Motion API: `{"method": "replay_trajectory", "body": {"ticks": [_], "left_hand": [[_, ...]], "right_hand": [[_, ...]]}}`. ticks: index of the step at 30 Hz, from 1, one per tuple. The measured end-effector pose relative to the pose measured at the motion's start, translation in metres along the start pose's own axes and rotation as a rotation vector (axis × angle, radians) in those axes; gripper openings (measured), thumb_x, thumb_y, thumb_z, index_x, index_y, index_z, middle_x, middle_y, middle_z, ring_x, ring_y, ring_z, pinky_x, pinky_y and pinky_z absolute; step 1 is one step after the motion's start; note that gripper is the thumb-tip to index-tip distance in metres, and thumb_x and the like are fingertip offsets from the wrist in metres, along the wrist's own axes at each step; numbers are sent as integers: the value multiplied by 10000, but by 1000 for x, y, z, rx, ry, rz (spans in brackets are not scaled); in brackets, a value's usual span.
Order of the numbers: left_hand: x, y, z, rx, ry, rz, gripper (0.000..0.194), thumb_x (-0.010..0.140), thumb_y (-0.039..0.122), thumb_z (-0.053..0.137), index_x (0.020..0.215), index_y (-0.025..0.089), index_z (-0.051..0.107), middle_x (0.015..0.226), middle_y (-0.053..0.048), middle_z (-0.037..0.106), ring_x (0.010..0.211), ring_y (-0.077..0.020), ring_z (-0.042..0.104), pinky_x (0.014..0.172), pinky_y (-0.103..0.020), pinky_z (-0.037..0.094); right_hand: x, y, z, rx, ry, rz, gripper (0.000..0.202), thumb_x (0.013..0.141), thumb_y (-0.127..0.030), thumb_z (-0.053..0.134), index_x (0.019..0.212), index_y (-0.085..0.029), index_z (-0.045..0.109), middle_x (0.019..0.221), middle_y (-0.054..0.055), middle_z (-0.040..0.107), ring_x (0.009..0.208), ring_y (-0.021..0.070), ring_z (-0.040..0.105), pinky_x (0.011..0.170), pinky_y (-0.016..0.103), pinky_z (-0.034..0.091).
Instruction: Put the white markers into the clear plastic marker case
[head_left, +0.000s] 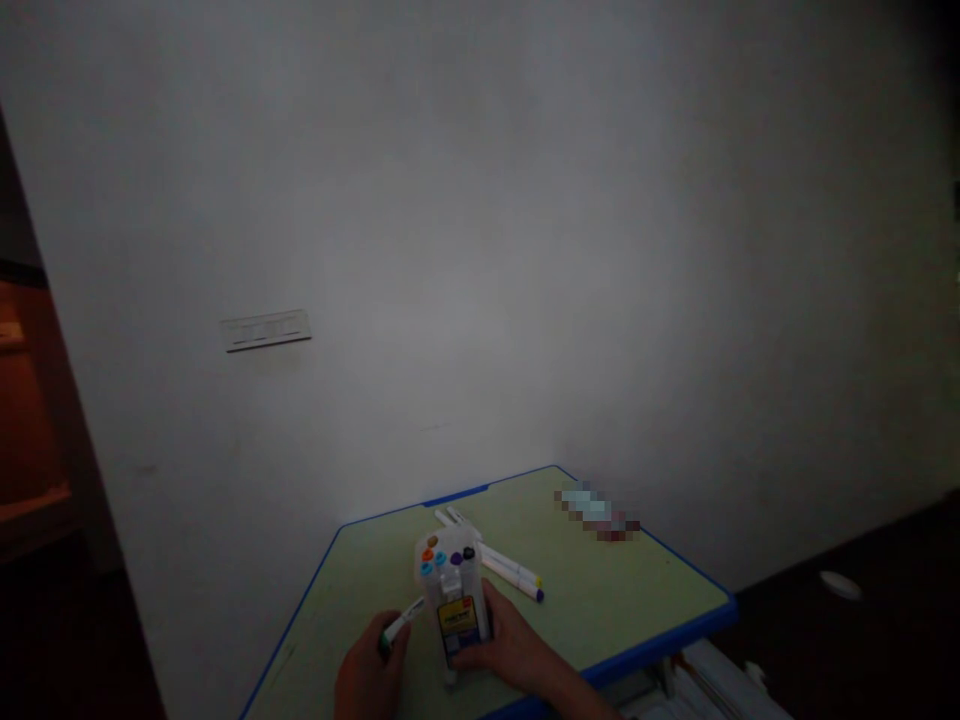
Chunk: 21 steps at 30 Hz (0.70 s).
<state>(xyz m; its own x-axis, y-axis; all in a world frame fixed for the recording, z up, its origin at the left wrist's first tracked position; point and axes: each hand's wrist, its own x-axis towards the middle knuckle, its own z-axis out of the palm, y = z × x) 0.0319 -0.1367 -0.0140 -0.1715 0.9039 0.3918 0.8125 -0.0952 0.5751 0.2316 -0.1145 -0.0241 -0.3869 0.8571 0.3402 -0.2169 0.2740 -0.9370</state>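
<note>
Probably light, stiff and slick, the clear marker case (456, 622) is over the near side of the table (607, 600), best held low around its walls, where my right hand (514, 640) curls. My left hand (371, 668) pinches a green-ended marker (412, 609) (loose markers (514, 573) lie beyond).

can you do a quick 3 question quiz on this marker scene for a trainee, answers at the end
1. Which hand holds the marker case?
2. True or false: the green-ended marker is fully inside the case.
3. Fill in: of the loose markers on the table, one has a dark near end, the other a ____ one.

Key:
1. The right hand.
2. False; the left hand holds it.
3. Yellow.
</note>
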Motion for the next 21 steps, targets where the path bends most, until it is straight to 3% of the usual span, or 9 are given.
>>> {"method": "replay_trajectory", "body": {"ticks": [9, 17, 21], "left_hand": [[2, -6, 3, 37, 46, 9, 279, 787, 374, 389, 931, 210, 564, 806, -44, 682, 678, -198, 635, 614, -268, 467], [4, -12, 8, 29, 52, 36, 384, 765, 375, 376, 1023, 160, 564, 1034, -100, 652, 873, -224, 620, 763, -311, 470], [4, -12, 8, 27, 39, 19, 401, 757, 361, 381, 1029, 143, 579, 1033, -105, 654, 837, -216, 627, 763, -305, 469]], "right_hand": [[0, -1, -1, 21, -16, -3, 617, 461, -173, 777, 1017, -197, 509, 964, 20, 647, 929, 265, 593, 786, 374, 484], [0, 1, -1, 2, -5, -8, 603, 470, -142, 773, 1011, -195, 513, 954, 9, 646, 918, 253, 597, 772, 353, 487], [2, 6, -2, 10, -11, -18, 592, 473, -132, 774, 1003, -190, 517, 954, 6, 646, 916, 247, 597, 772, 346, 486]]}}
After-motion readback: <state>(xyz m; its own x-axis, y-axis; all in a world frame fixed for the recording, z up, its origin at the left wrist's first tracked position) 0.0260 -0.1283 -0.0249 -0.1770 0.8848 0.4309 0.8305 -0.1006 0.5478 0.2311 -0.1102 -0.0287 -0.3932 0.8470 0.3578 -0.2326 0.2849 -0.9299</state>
